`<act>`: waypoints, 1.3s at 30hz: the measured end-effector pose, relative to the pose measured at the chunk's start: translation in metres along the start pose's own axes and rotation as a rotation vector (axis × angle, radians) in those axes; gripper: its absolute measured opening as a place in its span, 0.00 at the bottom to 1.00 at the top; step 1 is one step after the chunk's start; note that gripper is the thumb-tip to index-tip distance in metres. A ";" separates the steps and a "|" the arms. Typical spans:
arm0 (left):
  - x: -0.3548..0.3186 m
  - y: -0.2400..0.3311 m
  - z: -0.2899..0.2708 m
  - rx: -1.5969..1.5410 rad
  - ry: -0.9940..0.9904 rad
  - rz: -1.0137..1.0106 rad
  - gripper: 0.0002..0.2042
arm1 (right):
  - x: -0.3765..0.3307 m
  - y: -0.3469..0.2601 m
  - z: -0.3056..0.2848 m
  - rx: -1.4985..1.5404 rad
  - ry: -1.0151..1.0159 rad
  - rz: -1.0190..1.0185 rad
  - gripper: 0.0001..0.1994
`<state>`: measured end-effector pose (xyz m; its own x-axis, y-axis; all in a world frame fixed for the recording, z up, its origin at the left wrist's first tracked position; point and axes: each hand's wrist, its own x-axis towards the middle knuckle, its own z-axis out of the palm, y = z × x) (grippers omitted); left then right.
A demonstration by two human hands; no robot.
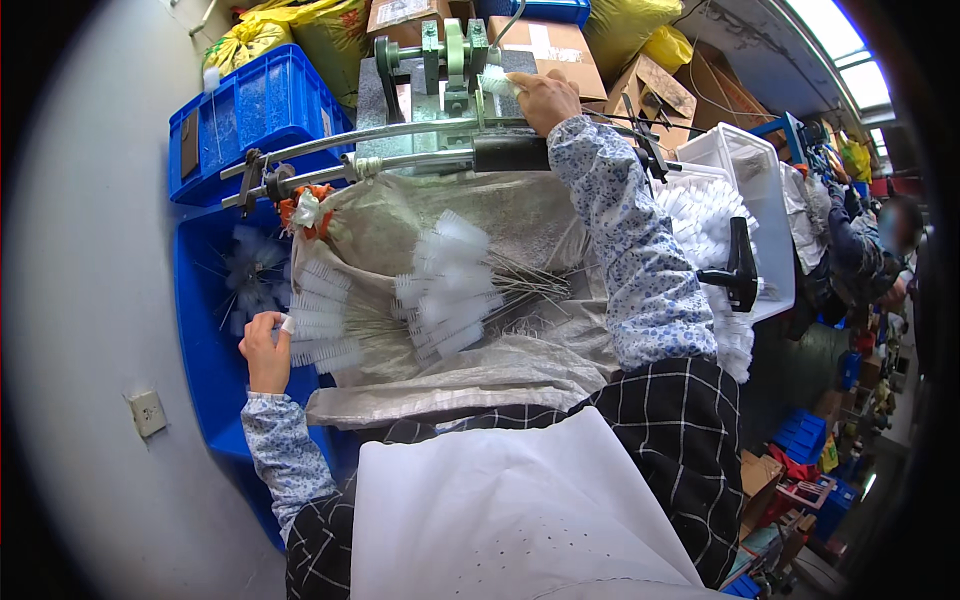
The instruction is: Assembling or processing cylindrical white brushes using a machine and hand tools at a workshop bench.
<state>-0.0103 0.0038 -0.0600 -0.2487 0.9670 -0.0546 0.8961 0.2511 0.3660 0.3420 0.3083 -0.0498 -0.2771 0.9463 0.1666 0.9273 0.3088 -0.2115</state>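
A white apron (510,510) over a black checked garment fills the lower view, nearest the camera. Beyond it a grey woven sack (470,365) lies spread out, carrying bunches of white bottle brushes (440,285) with wire stems. The left hand (265,350) is closed around the end of one white brush (312,325) at the sack's left edge, above a blue crate (205,330). The right hand (543,98) reaches far forward, fingers curled on a white brush (497,80) at a green metal machine (445,55). Long metal rods (370,150) cross between sack and machine. A white bin (755,165) of finished brushes stands right.
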 end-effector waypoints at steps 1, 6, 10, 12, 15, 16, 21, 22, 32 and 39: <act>-0.001 -0.001 0.000 -0.006 -0.021 0.002 0.06 | 0.001 -0.002 -0.002 0.016 -0.046 0.032 0.14; 0.007 -0.002 0.003 -0.171 0.118 0.020 0.06 | 0.014 0.003 0.013 0.029 -0.080 0.079 0.18; 0.027 0.012 -0.010 -0.352 0.311 -0.044 0.06 | 0.012 0.014 0.015 -0.051 -0.051 -0.037 0.17; 0.031 0.015 -0.020 -0.349 0.353 -0.014 0.06 | 0.002 0.013 0.007 -0.141 0.074 0.047 0.17; 0.040 0.011 -0.036 -0.629 0.561 0.107 0.05 | -0.013 0.019 -0.007 -0.139 -0.026 0.211 0.22; 0.042 0.007 -0.043 -0.686 0.600 0.094 0.06 | -0.016 0.021 -0.003 -0.116 -0.032 0.259 0.22; 0.055 0.007 -0.067 -0.937 0.819 0.079 0.08 | -0.011 0.018 0.008 0.092 -0.008 0.256 0.20; 0.054 0.008 -0.073 -0.918 0.860 0.089 0.08 | -0.012 0.013 0.008 0.084 0.000 0.241 0.20; 0.042 0.014 -0.087 -0.929 1.035 -0.006 0.10 | 0.003 -0.057 0.020 0.057 -0.010 0.151 0.15; 0.049 0.034 -0.086 -0.967 1.047 0.038 0.11 | 0.000 -0.060 0.020 0.054 0.026 0.142 0.09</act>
<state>-0.0235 0.0562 0.0294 -0.7647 0.3886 0.5140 0.4152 -0.3130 0.8542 0.2814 0.2915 -0.0562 -0.1369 0.9783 0.1556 0.9416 0.1773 -0.2862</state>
